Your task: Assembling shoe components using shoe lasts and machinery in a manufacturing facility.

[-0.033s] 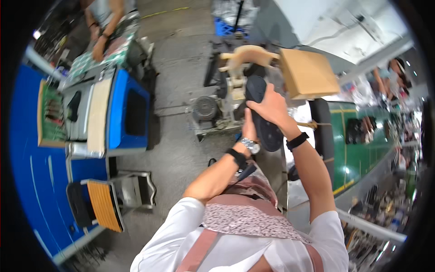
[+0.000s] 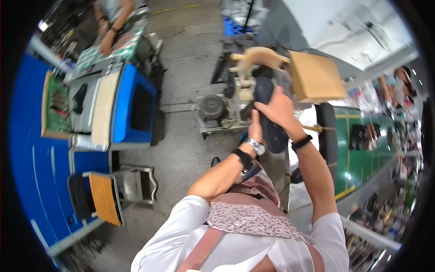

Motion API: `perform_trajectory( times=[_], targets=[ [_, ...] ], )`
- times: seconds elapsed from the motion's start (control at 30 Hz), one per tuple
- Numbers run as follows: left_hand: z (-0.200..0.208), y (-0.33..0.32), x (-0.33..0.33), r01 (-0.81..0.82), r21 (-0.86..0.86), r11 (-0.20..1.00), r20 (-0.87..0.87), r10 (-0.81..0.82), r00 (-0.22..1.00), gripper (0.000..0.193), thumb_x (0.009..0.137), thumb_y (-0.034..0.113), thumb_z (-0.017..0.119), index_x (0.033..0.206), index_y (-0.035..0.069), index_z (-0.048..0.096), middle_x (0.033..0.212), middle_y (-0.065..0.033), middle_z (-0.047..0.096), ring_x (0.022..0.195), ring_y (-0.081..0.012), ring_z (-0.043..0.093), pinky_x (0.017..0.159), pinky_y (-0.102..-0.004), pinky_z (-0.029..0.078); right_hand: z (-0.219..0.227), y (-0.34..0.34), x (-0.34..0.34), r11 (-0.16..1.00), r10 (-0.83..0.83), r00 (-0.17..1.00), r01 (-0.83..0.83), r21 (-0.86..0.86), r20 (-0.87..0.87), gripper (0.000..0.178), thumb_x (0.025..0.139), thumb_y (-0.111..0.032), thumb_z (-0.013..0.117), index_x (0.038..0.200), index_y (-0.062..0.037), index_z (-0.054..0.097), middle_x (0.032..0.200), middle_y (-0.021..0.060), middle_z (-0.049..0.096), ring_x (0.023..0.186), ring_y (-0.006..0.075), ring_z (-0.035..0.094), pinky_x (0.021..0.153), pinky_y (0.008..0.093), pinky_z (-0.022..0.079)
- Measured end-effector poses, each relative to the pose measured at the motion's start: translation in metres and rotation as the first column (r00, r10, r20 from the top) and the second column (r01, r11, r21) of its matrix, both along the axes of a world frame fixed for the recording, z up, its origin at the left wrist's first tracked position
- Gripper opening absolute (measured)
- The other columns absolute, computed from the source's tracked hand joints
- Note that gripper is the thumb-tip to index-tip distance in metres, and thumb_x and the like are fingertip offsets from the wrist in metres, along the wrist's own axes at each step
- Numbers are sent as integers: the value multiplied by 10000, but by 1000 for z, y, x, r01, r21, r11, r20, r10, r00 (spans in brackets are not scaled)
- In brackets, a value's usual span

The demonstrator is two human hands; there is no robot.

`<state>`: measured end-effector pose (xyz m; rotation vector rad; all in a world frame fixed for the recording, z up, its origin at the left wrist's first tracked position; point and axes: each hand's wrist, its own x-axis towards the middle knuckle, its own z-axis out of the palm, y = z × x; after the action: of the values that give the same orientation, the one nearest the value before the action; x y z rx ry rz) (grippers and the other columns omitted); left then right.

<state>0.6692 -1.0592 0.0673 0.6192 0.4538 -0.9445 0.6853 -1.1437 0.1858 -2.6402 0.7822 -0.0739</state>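
Both my hands hold a black shoe (image 2: pixel 275 138), its long sole side facing up at me. My right hand (image 2: pixel 282 110) is closed over the middle of it from the right, thumb across the sole. Along its left edge my left hand (image 2: pixel 256 128) grips, partly hidden by the shoe. The far end of the shoe lies close to a machine (image 2: pixel 245 84) with a curved beige guard (image 2: pixel 263 55) on top. Whether the shoe touches the machine, I cannot tell.
A grey motor (image 2: pixel 212 107) sits left of the machine, a cardboard box (image 2: pixel 316 76) to its right. A blue-sided workbench (image 2: pixel 129 109) and an orange-slatted chair (image 2: pixel 104 198) stand left. Farther back another person's hand (image 2: pixel 107 43) rests on a patterned surface. A green table (image 2: pixel 358 158) lies right.
The whole view has shifted slightly, so the surroundings appear a little farther right. My hands keep the same grip on the shoe.
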Motion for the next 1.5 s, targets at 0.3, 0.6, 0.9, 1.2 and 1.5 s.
perform_trajectory(
  times=[0.3,0.6,0.9,1.2,1.5],
  targets=[
    [0,33,-20,130,-458,879,-10,-151,989,712,980,651,384,1424,100,467,1335,-111,593,1196,-242,604,943,-446,537,-15,14,-39,994,-14,976,-11,112,218,675,761,-335,790,1197,80,485,985,291,673,911,451,663,811,479,514],
    [-5,8,-23,9,-5,1000,38,-9,999,716,926,627,561,1270,-1,587,1134,-107,674,942,-154,668,802,-268,532,-23,17,-44,996,-45,947,17,89,318,732,770,-354,793,1245,92,461,959,293,672,888,459,660,803,488,506],
    [19,32,-25,148,49,988,164,-154,974,904,904,731,481,1407,-20,499,1312,-127,586,1182,-161,541,1029,-301,397,-14,38,-63,984,-168,910,132,118,379,851,749,-386,776,1319,108,381,1085,368,610,984,508,625,842,522,509],
    [11,162,-22,132,576,806,684,-564,463,582,928,448,633,1109,-104,626,1038,-134,680,944,-204,619,876,-348,484,-65,43,-145,77,-678,720,-134,988,150,684,991,-614,393,1411,-75,407,1291,129,575,1079,222,585,954,368,439],
    [19,231,-38,97,817,568,552,-820,153,667,708,345,834,1110,-119,571,1013,-189,676,938,-273,645,869,-371,500,-69,35,-75,-601,-605,796,-442,665,-17,575,918,-634,554,1044,-78,628,854,117,683,766,248,709,622,379,584]
  ],
)
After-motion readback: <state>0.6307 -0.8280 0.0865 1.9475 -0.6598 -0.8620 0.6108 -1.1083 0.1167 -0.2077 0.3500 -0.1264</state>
